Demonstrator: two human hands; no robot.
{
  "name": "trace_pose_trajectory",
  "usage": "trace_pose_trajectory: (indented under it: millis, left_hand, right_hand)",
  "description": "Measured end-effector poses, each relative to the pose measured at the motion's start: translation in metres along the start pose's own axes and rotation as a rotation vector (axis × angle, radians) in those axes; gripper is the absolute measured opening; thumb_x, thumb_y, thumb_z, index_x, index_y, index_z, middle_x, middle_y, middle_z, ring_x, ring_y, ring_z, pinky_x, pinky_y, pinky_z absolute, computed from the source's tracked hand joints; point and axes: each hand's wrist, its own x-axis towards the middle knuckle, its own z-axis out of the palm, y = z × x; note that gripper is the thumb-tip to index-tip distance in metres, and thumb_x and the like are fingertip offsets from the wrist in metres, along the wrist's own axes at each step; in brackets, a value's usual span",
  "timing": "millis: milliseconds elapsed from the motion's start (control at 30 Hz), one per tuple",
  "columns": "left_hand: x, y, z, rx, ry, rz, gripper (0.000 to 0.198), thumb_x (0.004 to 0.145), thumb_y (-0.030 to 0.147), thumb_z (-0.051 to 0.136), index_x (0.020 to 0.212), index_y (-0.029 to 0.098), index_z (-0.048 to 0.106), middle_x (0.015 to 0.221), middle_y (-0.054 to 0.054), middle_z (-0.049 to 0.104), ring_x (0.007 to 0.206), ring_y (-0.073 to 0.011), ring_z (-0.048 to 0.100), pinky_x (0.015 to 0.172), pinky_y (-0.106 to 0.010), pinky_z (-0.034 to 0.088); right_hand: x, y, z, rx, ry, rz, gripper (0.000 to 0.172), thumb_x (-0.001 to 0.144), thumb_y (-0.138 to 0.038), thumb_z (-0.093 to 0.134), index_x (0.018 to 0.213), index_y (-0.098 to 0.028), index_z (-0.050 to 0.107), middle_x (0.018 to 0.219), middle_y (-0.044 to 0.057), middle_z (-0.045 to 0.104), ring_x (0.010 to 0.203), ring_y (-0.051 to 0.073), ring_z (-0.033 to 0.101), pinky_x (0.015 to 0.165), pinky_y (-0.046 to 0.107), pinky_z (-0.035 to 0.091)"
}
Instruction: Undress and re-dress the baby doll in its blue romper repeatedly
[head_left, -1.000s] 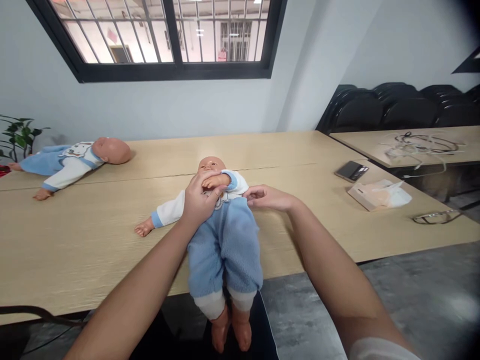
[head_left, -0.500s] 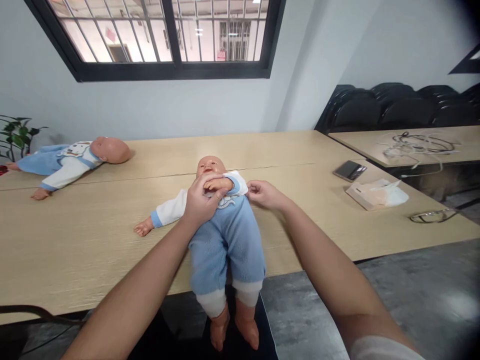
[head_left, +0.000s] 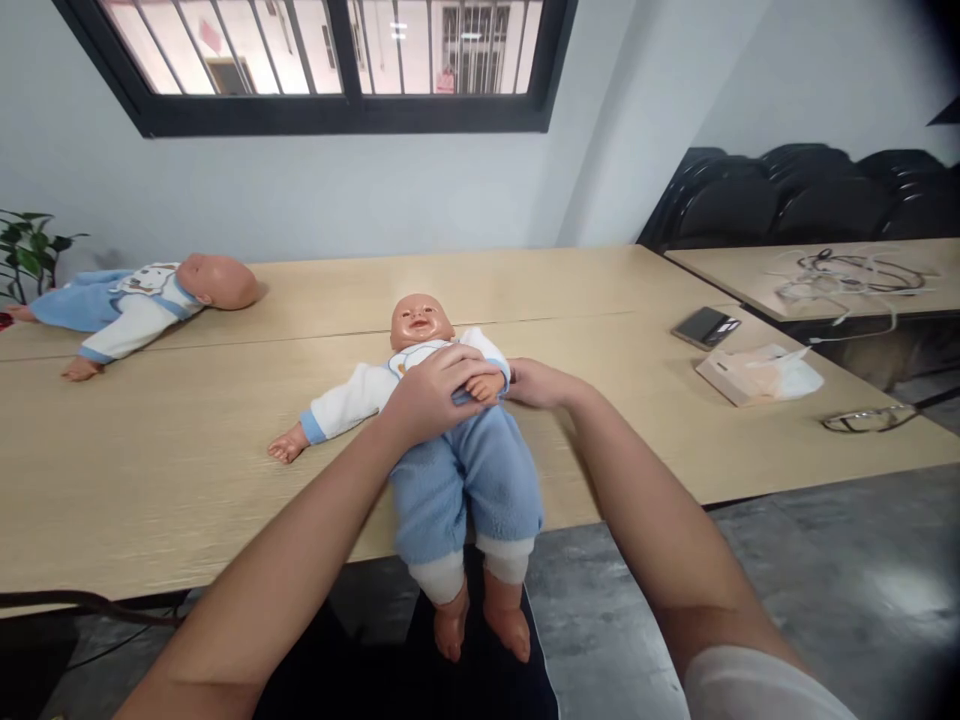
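Note:
A baby doll (head_left: 420,322) in a white top and blue fleece trousers lies face up on the wooden table (head_left: 187,470), its legs hanging over the near edge. My left hand (head_left: 431,395) is closed over the doll's chest and holds the doll's hand against its belly. My right hand (head_left: 534,384) grips the doll's side by the sleeve cuff, fingers curled. The doll's other arm is stretched out to the left on the table.
A second doll (head_left: 142,300) in the same clothes lies at the far left, by a plant (head_left: 30,255). To the right lie a phone (head_left: 705,325), a tissue pack (head_left: 757,372) and glasses (head_left: 862,420). Cables (head_left: 847,272) rest on another table; black chairs (head_left: 810,205) stand behind.
My left hand has brought the doll's hand down from under its chin to its belly. My right hand has closed in against the doll's side. The doll's face now shows fully.

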Motion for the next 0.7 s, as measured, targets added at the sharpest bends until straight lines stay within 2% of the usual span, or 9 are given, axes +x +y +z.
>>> trace_pose_trajectory:
  millis: [133, 233, 333, 400, 467, 533, 600, 667, 700]
  left_hand:
    - [0.008, 0.013, 0.006, 0.056, -0.217, 0.096, 0.028, 0.098, 0.022, 0.063, 0.125, 0.023, 0.069, 0.127, -0.009, 0.071, 0.113, -0.0229, 0.067, 0.096, -0.037, 0.054]
    - [0.017, 0.021, 0.014, 0.153, -0.349, 0.128, 0.027, 0.1, 0.022, 0.061, 0.125, 0.023, 0.07, 0.129, -0.009, 0.07, 0.114, -0.0248, 0.067, 0.093, -0.038, 0.054]
    - [0.025, 0.027, 0.019, 0.161, -0.425, 0.084, 0.029, 0.099, 0.024, 0.063, 0.128, 0.021, 0.069, 0.132, -0.011, 0.068, 0.117, -0.0272, 0.066, 0.096, -0.041, 0.054]
    - [0.026, 0.032, 0.016, 0.051, -0.453, 0.057, 0.034, 0.1, 0.028, 0.063, 0.133, 0.021, 0.065, 0.137, -0.011, 0.067, 0.123, -0.0276, 0.064, 0.102, -0.042, 0.053]
    - [0.019, 0.041, 0.008, -0.079, -0.438, 0.032, 0.041, 0.1, 0.033, 0.065, 0.14, 0.023, 0.06, 0.143, -0.01, 0.066, 0.13, -0.0271, 0.062, 0.109, -0.043, 0.05]
    - [0.001, 0.055, -0.005, -0.138, -0.353, -0.008, 0.042, 0.101, 0.036, 0.064, 0.141, 0.025, 0.059, 0.143, -0.009, 0.067, 0.132, -0.0261, 0.061, 0.115, -0.045, 0.047]
    - [-0.028, 0.075, -0.018, -0.106, -0.208, -0.073, 0.034, 0.103, 0.033, 0.061, 0.135, 0.025, 0.061, 0.135, -0.008, 0.07, 0.129, -0.0251, 0.062, 0.117, -0.047, 0.046]
    - [-0.063, 0.097, -0.025, -0.026, -0.057, -0.138, 0.03, 0.101, 0.03, 0.064, 0.131, 0.025, 0.063, 0.128, -0.008, 0.072, 0.125, -0.0249, 0.064, 0.115, -0.048, 0.048]
    - [-0.08, 0.107, -0.025, 0.027, -0.028, -0.176, 0.031, 0.099, 0.031, 0.067, 0.129, 0.025, 0.064, 0.129, -0.009, 0.071, 0.126, -0.0264, 0.063, 0.117, -0.051, 0.047]
  right_hand:
    - [0.002, -0.004, 0.001, -0.08, 0.071, -0.013, 0.027, 0.075, -0.037, 0.069, 0.091, -0.018, 0.077, 0.099, 0.005, 0.08, 0.098, 0.027, 0.07, 0.092, 0.038, 0.054]
    - [0.0, -0.003, -0.003, -0.052, 0.128, 0.05, 0.024, 0.071, -0.038, 0.07, 0.081, -0.016, 0.074, 0.084, 0.003, 0.077, 0.085, 0.024, 0.068, 0.079, 0.034, 0.055]
    - [-0.004, -0.002, -0.007, 0.078, 0.235, 0.18, 0.028, 0.08, -0.045, 0.066, 0.079, -0.018, 0.071, 0.071, 0.003, 0.072, 0.071, 0.022, 0.065, 0.065, 0.031, 0.054]
    - [-0.009, -0.004, -0.01, 0.184, 0.261, 0.229, 0.04, 0.09, -0.056, 0.061, 0.079, -0.019, 0.069, 0.065, 0.004, 0.069, 0.066, 0.022, 0.063, 0.063, 0.033, 0.056]
    - [-0.013, -0.008, -0.012, 0.272, 0.242, 0.225, 0.049, 0.093, -0.066, 0.06, 0.084, -0.019, 0.068, 0.065, 0.006, 0.069, 0.068, 0.024, 0.065, 0.069, 0.037, 0.06]
    - [-0.016, -0.012, -0.014, 0.324, 0.201, 0.196, 0.048, 0.089, -0.066, 0.068, 0.095, -0.018, 0.07, 0.078, 0.007, 0.074, 0.077, 0.025, 0.069, 0.08, 0.039, 0.062]
    - [-0.018, -0.013, -0.016, 0.326, 0.162, 0.161, 0.047, 0.083, -0.056, 0.079, 0.11, -0.019, 0.071, 0.101, 0.007, 0.079, 0.095, 0.026, 0.071, 0.094, 0.039, 0.06]
    - [-0.017, -0.011, -0.017, 0.298, 0.141, 0.147, 0.052, 0.08, -0.046, 0.083, 0.123, -0.021, 0.07, 0.123, 0.007, 0.077, 0.112, 0.028, 0.069, 0.106, 0.041, 0.055]
    - [-0.016, -0.009, -0.017, 0.28, 0.141, 0.148, 0.055, 0.079, -0.043, 0.082, 0.128, -0.021, 0.069, 0.129, 0.007, 0.075, 0.117, 0.028, 0.068, 0.109, 0.043, 0.053]
